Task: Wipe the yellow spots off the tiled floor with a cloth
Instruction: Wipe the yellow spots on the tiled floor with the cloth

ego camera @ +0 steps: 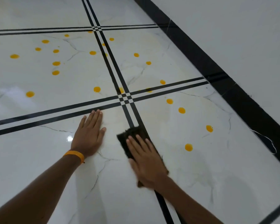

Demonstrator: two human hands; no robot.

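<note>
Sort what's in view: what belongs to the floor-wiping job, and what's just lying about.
Job: dark cloth; right hand pressing flat on it; left hand flat on the tiled floor; yellow spots.
Lying about: loose white thread on the black border; orange wristband, merely worn.

I get a fairly bright, evenly lit feed, with soft cool light that seems to come from overhead. The glossy tiled floor (39,159) throws back one small hard glint just beside the left hand (87,135) and a hazy pale sheen near the left edge. Shadows are faint and soft-edged. The right hand (145,160) and the cloth (129,135) under it look slightly smeared by motion. Straight lines such as the black border (200,59) bow a little toward the frame edges, and the far corners go soft
</note>
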